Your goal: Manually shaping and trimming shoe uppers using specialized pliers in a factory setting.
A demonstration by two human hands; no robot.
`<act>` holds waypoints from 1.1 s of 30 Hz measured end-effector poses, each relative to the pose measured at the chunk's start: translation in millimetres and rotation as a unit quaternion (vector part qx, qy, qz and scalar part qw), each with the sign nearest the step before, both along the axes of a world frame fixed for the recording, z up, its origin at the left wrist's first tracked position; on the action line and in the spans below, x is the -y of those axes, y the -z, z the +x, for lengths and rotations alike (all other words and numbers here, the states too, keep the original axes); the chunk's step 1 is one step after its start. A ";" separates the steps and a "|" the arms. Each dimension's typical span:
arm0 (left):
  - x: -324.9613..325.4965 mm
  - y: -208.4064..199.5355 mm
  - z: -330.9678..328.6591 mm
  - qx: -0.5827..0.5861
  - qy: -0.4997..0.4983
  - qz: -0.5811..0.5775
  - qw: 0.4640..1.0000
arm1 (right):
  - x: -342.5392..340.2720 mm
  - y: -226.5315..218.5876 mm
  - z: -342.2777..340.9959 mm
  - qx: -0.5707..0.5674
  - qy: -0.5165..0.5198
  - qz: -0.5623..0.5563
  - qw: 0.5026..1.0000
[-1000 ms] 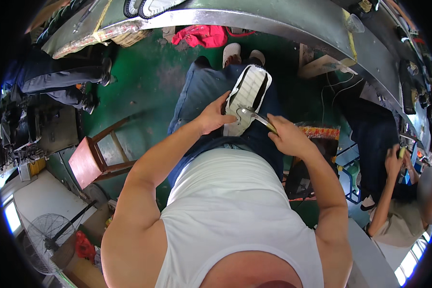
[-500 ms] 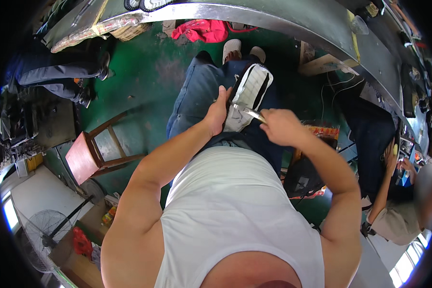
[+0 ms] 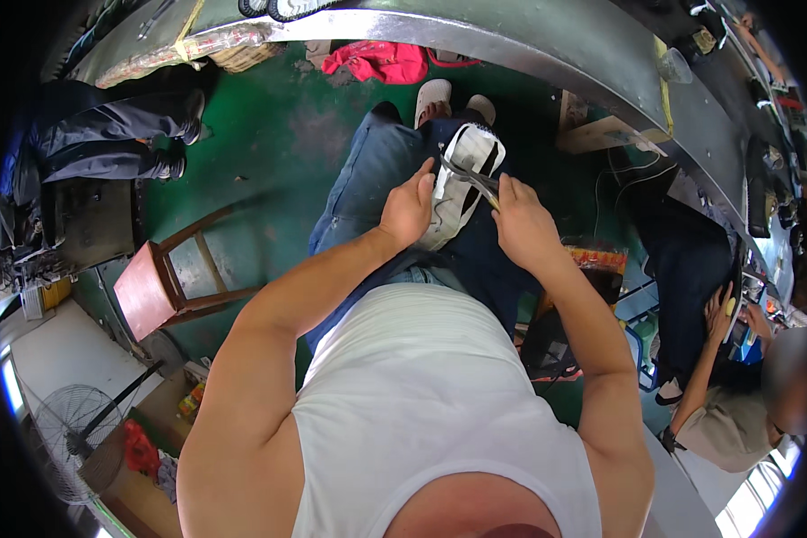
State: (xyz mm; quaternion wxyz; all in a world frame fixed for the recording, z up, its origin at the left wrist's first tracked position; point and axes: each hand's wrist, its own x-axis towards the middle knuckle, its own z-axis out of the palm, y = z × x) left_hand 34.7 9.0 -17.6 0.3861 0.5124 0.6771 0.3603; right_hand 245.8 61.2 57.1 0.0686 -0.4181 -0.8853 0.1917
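Pliers, slim and metal (image 3: 472,177), sit clamped in the right hand (image 3: 522,221), biting the white-and-black shoe (image 3: 462,184) on the lap; the left hand (image 3: 407,208) grips its side. A slip, seemingly likely, could tear the upper.

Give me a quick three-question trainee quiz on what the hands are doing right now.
1. True or false: the left hand rests on the white shoe lying on the person's lap.
2. Which does the right hand hold? A) metal pliers B) a brush C) a hammer
3. Fill in: the wooden stool stands on the ___ floor, to the person's left.

Key: 1 true; 2 A; 3 green.
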 end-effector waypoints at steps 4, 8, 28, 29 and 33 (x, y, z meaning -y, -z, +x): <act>-3.0 9.9 -4.3 -0.078 0.051 0.135 0.986 | 2.9 23.4 1.7 -0.007 0.082 -0.101 0.991; -6.6 -15.0 -7.4 -0.144 0.170 0.008 0.975 | 0.0 28.8 19.3 -0.045 0.069 -0.167 0.983; 10.3 -10.6 -12.8 0.007 0.019 -0.112 0.994 | -20.2 16.0 -2.9 -0.123 0.059 -0.195 0.971; 11.2 -8.2 -11.6 0.009 0.021 -0.113 0.993 | -9.0 18.7 -3.6 -0.208 0.067 -0.177 0.960; 20.1 -13.9 -14.5 0.045 0.082 -0.112 0.989 | -0.6 24.3 4.8 -0.013 0.055 -0.298 0.953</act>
